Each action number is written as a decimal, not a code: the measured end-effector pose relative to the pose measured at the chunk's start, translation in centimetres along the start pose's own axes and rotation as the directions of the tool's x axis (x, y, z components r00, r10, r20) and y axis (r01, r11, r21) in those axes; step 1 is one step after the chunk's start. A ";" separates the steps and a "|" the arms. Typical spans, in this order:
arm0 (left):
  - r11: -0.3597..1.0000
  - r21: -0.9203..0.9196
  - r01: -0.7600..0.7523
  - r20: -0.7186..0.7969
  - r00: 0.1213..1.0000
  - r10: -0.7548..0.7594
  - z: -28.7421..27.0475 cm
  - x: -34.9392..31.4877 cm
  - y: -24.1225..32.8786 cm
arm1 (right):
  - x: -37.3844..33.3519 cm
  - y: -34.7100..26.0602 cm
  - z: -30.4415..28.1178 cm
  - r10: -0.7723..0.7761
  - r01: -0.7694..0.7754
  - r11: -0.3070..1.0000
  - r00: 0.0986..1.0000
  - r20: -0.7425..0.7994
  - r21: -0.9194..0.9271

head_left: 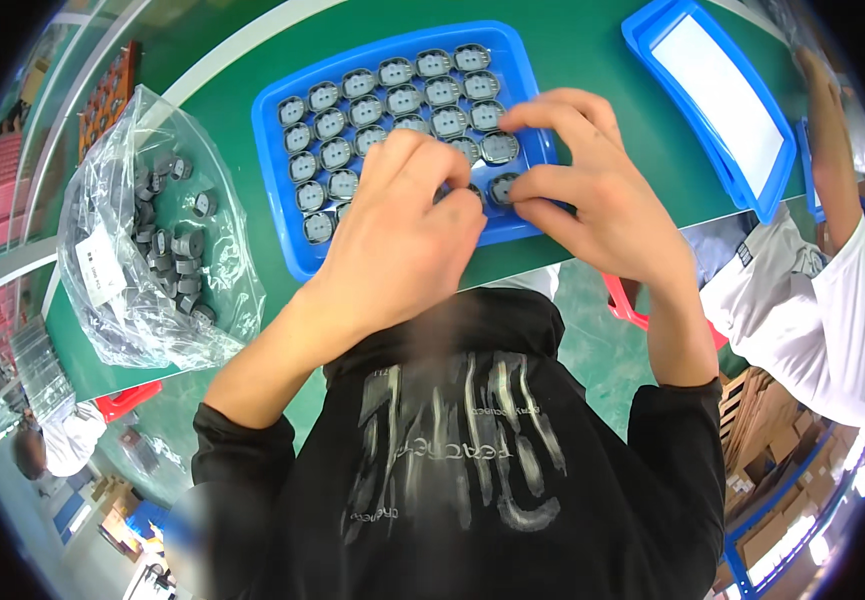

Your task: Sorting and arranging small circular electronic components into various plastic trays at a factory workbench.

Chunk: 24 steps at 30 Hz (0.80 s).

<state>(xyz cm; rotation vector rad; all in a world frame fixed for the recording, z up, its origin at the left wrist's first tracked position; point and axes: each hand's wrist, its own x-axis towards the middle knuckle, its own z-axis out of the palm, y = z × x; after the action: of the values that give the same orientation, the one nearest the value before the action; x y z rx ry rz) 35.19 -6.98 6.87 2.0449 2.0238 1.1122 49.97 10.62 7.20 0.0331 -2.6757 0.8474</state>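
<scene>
A blue tray (279, 215) in front of me holds rows of small grey rounded plastic parts (360, 82) with dark rims and holes in their faces. My right hand (602, 195) reaches over its right side, thumb and a finger closing against a grey part (501, 188) in the near right corner. Its index finger stretches toward a part (498, 147) one row farther back. Over the tray's near middle, my left hand (402, 230) is closed with curled fingers. Whatever those fingertips hold is hidden behind the hand; parts lie beneath and beside it.
On the green table (592, 60), a clear plastic bag (112, 290) with loose grey parts lies to the left. Another blue tray (642, 45) with a white sheet (722, 95) lies at the far right. A person in a white shirt (802, 320) sits on the right, an arm on the table.
</scene>
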 end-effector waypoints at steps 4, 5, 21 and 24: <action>0.998 0.061 0.019 0.041 0.999 -0.021 0.0 0.1 -0.3 | 0.1 0.5 0.5 0.020 -0.020 1.000 1.000 -0.006 -0.018; 0.998 0.046 0.035 0.068 0.997 -0.038 -0.2 0.1 -0.4 | 0.0 0.6 0.7 0.025 -0.025 1.000 1.000 0.000 -0.013; 0.870 0.039 0.491 -0.253 0.847 -0.467 -5.8 -4.1 -1.5 | -0.6 1.6 -1.0 0.109 -0.094 0.992 0.975 -0.192 0.086; 0.690 -0.189 0.698 -0.292 0.631 -0.718 -7.6 -7.6 -1.3 | -3.0 3.0 -1.3 0.289 -0.259 0.957 0.882 -0.372 0.131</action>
<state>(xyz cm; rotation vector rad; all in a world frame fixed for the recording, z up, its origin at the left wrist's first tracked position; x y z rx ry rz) 31.13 -16.83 8.48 0.8328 2.5449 1.3482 52.86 13.53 5.56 -0.4607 -2.2994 0.9289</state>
